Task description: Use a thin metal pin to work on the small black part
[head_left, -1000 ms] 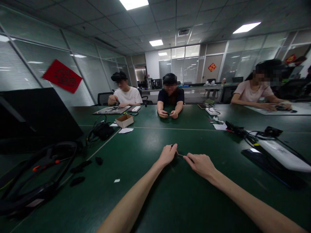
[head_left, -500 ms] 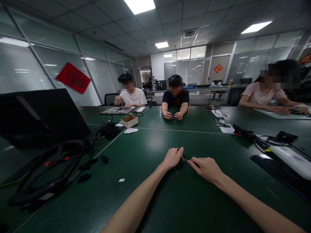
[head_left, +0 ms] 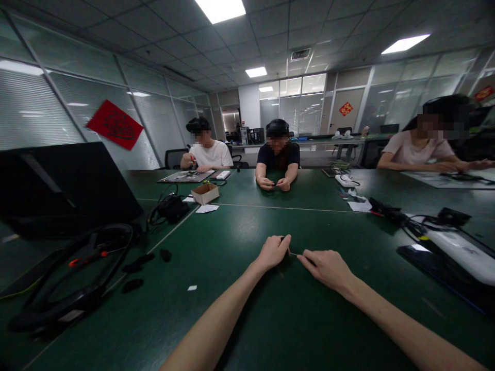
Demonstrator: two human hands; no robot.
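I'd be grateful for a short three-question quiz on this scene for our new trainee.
1. True or false: the left hand and right hand are holding the box.
2. What lies on the table just left of the left arm? A) a paper scrap B) a mug C) a stapler
3. Fill the gap: the banner on the left wall is ___.

Key: 1 false; 2 A; 3 red.
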